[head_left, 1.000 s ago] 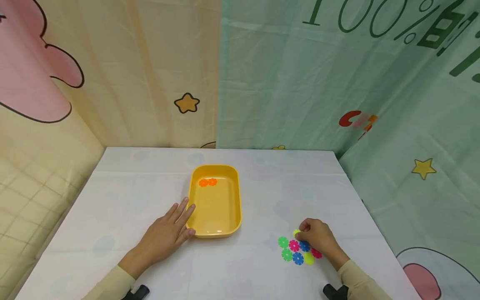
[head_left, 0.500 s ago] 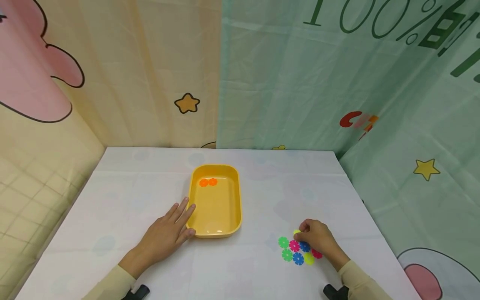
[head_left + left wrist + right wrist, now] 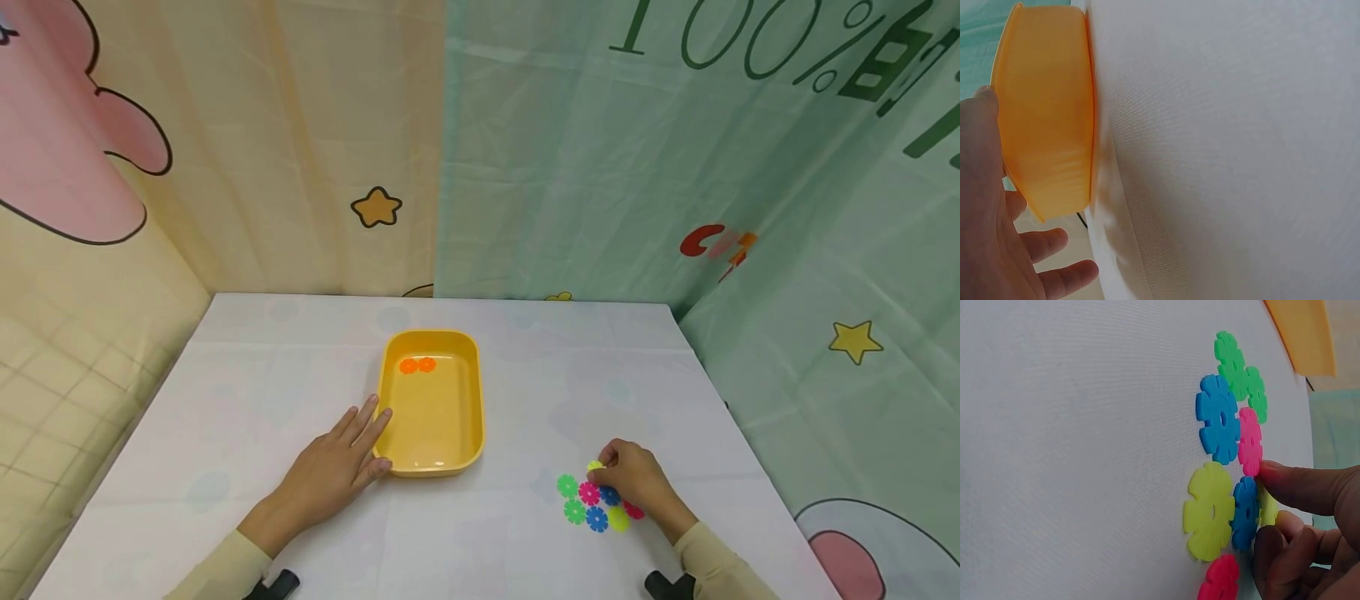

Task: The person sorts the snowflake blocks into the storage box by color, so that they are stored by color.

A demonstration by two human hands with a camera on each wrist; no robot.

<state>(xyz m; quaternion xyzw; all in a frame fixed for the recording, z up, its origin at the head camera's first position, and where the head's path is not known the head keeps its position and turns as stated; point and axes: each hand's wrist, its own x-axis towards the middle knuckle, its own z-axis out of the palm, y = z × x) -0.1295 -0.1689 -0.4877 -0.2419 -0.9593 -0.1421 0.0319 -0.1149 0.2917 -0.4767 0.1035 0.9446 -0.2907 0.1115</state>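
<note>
My left hand (image 3: pixel 326 475) lies with outstretched fingers against the near left rim of a yellow tray (image 3: pixel 480 400); the left wrist view shows the thumb at the rim and fingers spread apart. Two orange flower-shaped discs (image 3: pixel 427 364) rest inside the tray. To the right, my right hand (image 3: pixel 637 479) pinches a yellow notched interlocking disc (image 3: pixel 1268 505) between thumb and fingers, its far part partly hidden by them. Around it lie two green discs (image 3: pixel 567 486), two blue discs (image 3: pixel 597 519), two pink discs (image 3: pixel 589 493) and another yellow disc (image 3: pixel 1210 511).
A white cloth covers the table (image 3: pixel 465 542). Printed curtains (image 3: pixel 555 167) hang behind it and along both sides. Black wrist straps (image 3: pixel 273 585) show at the bottom edge of the head view.
Almost nothing differs. The right hand's fingertips shift very slightly at the yellow disc, while the left hand and the tray stay in place.
</note>
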